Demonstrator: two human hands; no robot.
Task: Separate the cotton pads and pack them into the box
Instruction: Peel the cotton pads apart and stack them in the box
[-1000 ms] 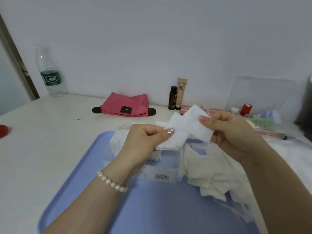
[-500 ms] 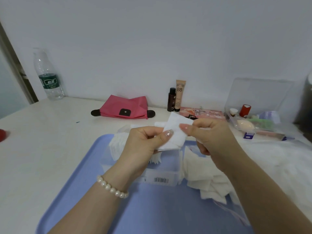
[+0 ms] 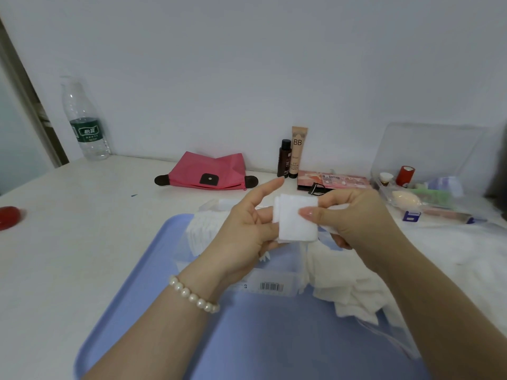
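A small stack of square white cotton pads (image 3: pixel 295 219) hangs above the box, pinched between the thumb and forefinger of my right hand (image 3: pixel 354 218). My left hand (image 3: pixel 247 229) has its fingers laid behind the stack's left edge and its thumb lifted clear. Below them a clear plastic box (image 3: pixel 271 283) with a barcode label stands on the blue tray (image 3: pixel 260 338). A row of packed pads (image 3: pixel 204 231) shows inside its left end. To the box's right, a loose pile of pads (image 3: pixel 343 278) lies on the tray.
Along the wall stand a water bottle (image 3: pixel 85 124), a pink pouch (image 3: pixel 211 171), a dark bottle (image 3: pixel 284 159), a BB tube (image 3: pixel 298 150) and a makeup palette (image 3: pixel 334 181). A clear organizer (image 3: pixel 428 160) with small items sits at the right. A red object (image 3: pixel 9 216) lies far left.
The two pads held apart have been brought together into one stack. My left thumb has lifted off it, and my right hand now pinches the stack.
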